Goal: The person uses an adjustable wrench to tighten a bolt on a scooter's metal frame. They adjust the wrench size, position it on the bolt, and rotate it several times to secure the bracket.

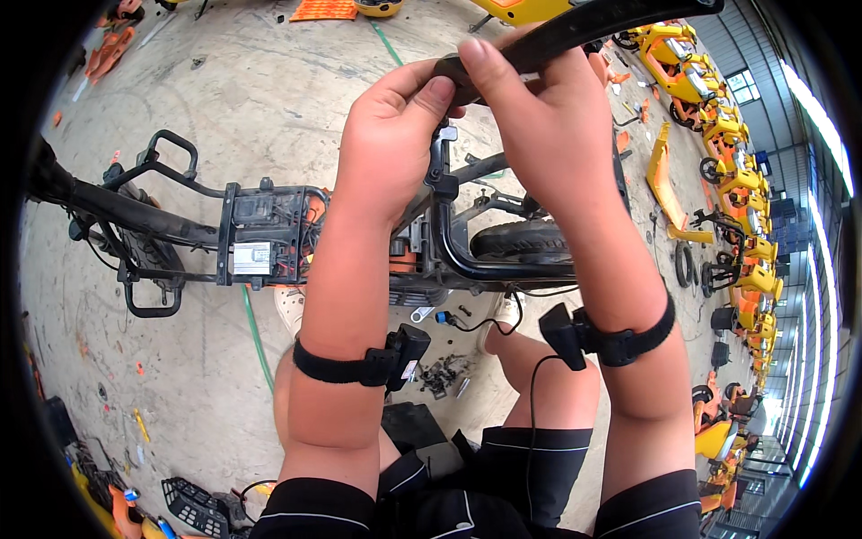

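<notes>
A long, curved black bar [597,29] is raised over the stripped scooter frame [449,247], running up to the right from my hands. The thumb and fingers of my left hand [388,135] pinch its lower left end. Close beside it, my right hand [557,126] wraps round the bar with its thumb on top. The fingers behind the bar are partly hidden. Beneath my wrists, the frame lies lengthwise across the view, with a silver box [254,258] on its left part and a black tyre [521,241] on the right.
On the floor between my legs lie a wrench [420,314], a pile of small dark parts [442,375] and a cable with a blue connector [443,317]. Yellow scooters [741,189] line the right side. A yellow panel [666,180] and loose tyres [685,264] lie nearer.
</notes>
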`<control>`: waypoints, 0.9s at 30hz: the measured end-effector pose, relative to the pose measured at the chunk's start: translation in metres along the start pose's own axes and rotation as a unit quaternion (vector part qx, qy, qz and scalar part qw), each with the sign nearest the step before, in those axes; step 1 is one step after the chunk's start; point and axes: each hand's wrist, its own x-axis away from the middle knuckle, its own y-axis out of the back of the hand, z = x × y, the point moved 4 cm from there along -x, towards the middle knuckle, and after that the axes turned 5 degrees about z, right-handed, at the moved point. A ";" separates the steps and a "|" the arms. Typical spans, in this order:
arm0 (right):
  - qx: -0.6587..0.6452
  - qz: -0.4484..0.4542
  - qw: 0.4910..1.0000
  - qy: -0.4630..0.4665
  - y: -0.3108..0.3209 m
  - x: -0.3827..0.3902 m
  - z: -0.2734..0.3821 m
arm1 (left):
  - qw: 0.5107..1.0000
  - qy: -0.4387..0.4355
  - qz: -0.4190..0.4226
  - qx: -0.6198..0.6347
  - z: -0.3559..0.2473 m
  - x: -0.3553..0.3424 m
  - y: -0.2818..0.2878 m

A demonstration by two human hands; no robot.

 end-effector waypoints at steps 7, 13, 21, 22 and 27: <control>-0.106 0.208 0.959 0.158 0.023 -0.008 -0.005 | 0.997 0.016 0.073 0.010 0.005 -0.005 0.007; 0.002 0.260 0.946 0.195 0.030 -0.021 0.005 | 0.998 0.034 0.051 0.019 0.001 -0.005 0.004; 0.045 0.205 0.966 0.150 0.012 -0.027 0.017 | 0.990 0.085 0.069 -0.085 -0.022 -0.003 0.011; 0.048 0.197 0.971 0.129 0.008 -0.028 0.015 | 0.987 0.094 0.086 -0.101 -0.023 -0.002 0.012; -0.018 0.118 0.991 0.061 -0.006 -0.031 0.007 | 0.983 0.078 0.096 -0.135 -0.030 0.000 0.017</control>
